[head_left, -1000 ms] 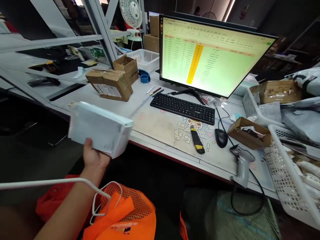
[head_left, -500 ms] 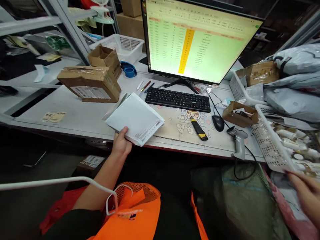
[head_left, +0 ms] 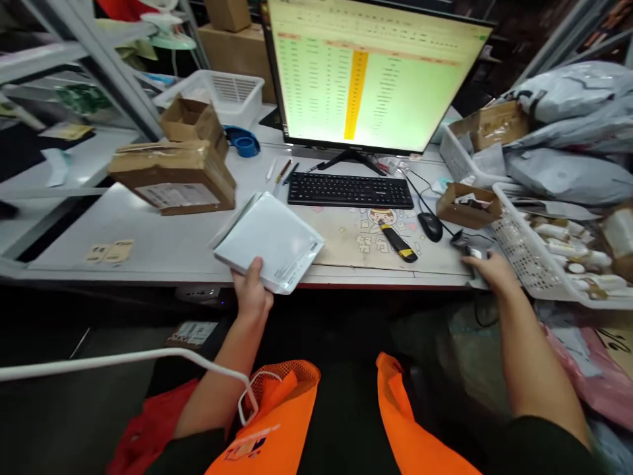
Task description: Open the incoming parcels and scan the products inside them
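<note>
My left hand (head_left: pixel 253 291) grips the near edge of a flat white package (head_left: pixel 271 237), thumb on top and fingers underneath. Small print and a dark code run along the package's right side, and it tilts over the desk's front edge. At the right, my right hand (head_left: pixel 492 269) is closed around the grey barcode scanner (head_left: pixel 475 253), hiding most of its handle. Left of that hand lie a black mouse (head_left: pixel 430 227) and a black and yellow utility knife (head_left: pixel 397 241). A black keyboard (head_left: pixel 350 190) is behind the knife.
A lit monitor (head_left: pixel 380 79) with a spreadsheet stands at the back. Cardboard boxes (head_left: pixel 173 177) are at the left beside a blue tape roll (head_left: pixel 246 144). White baskets (head_left: pixel 524 257), a small open carton (head_left: pixel 469 206) and grey plastic parcels (head_left: pixel 568 171) crowd the right.
My right hand has moved left from beside the white basket onto the barcode scanner. My left hand still holds the white package. The whole view has shifted slightly.
</note>
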A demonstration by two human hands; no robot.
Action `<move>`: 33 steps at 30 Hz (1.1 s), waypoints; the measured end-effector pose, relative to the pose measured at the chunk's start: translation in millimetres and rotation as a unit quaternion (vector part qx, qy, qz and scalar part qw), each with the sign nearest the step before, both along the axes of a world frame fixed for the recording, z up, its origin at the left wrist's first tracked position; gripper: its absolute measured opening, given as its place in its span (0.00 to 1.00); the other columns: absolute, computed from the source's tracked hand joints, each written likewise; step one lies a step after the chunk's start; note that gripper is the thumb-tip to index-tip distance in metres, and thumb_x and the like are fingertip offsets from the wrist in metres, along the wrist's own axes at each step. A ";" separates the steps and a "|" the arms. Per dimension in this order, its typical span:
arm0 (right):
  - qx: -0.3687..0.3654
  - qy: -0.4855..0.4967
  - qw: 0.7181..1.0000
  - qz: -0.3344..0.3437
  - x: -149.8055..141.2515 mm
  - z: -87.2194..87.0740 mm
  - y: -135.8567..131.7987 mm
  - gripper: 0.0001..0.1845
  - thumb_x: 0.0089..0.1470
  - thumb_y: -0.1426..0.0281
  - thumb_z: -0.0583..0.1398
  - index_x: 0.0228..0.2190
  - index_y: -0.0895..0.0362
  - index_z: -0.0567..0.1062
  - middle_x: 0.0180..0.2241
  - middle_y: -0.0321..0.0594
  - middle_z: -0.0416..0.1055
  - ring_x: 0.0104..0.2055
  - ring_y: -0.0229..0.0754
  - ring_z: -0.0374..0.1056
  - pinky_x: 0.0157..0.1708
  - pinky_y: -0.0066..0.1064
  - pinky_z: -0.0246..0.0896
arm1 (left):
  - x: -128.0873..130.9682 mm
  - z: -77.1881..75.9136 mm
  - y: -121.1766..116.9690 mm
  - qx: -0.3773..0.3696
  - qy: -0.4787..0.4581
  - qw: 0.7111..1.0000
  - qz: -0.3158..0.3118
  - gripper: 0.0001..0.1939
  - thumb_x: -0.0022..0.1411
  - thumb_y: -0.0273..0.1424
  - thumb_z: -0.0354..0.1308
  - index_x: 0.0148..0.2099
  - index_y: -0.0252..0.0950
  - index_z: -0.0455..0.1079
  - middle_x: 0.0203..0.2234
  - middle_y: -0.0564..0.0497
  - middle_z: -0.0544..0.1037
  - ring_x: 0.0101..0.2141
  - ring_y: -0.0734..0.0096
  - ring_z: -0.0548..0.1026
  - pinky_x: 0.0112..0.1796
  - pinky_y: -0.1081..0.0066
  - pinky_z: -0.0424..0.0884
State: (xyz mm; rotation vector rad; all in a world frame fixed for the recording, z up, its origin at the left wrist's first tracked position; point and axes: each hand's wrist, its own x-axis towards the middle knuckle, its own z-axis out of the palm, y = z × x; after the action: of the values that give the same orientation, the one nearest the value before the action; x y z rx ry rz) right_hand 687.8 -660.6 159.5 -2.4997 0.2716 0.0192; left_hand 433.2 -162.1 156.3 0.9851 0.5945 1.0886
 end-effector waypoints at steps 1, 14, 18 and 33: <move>0.068 -0.012 0.998 0.003 -8.9 -0.6 0.1 0.30 0.49 0.54 0.66 0.48 0.62 0.77 0.40 0.63 0.78 0.44 0.63 0.77 0.45 0.50 0.73 | 2.1 1.0 -1.7 0.007 -0.002 1.000 -0.005 0.35 0.47 0.39 0.74 0.56 0.40 0.66 0.52 0.44 0.78 0.53 0.59 0.78 0.60 0.57 0.73; 0.228 -0.026 0.911 0.342 -143.9 55.7 148.8 0.29 0.46 0.67 0.65 0.53 0.55 0.80 0.54 0.45 0.79 0.59 0.57 0.73 0.61 0.45 0.68 | 30.2 10.7 -53.7 0.238 0.090 0.967 -0.030 0.40 0.49 0.47 0.77 0.56 0.37 0.62 0.50 0.42 0.73 0.57 0.56 0.73 0.64 0.57 0.65; 0.207 0.044 0.956 0.202 -102.1 42.4 118.2 0.26 0.45 0.61 0.67 0.46 0.58 0.78 0.26 0.41 0.78 0.30 0.50 0.76 0.33 0.39 0.74 | 9.8 -4.6 -27.8 0.147 0.079 0.985 -0.053 0.41 0.47 0.46 0.78 0.56 0.39 0.64 0.52 0.43 0.74 0.54 0.58 0.76 0.61 0.58 0.69; 0.264 -0.010 0.898 0.350 -159.5 41.4 150.9 0.24 0.52 0.67 0.66 0.52 0.53 0.82 0.53 0.42 0.80 0.58 0.57 0.74 0.61 0.48 0.69 | 24.4 4.6 -37.6 0.272 0.118 0.955 0.013 0.40 0.47 0.50 0.76 0.53 0.38 0.61 0.49 0.43 0.71 0.56 0.55 0.72 0.65 0.56 0.63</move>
State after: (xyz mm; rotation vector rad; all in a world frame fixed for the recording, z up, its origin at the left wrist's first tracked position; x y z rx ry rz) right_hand 528.3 -509.7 201.0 -1.9236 -0.5842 0.3154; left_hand 457.6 -199.7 160.8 1.6069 0.5060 1.1955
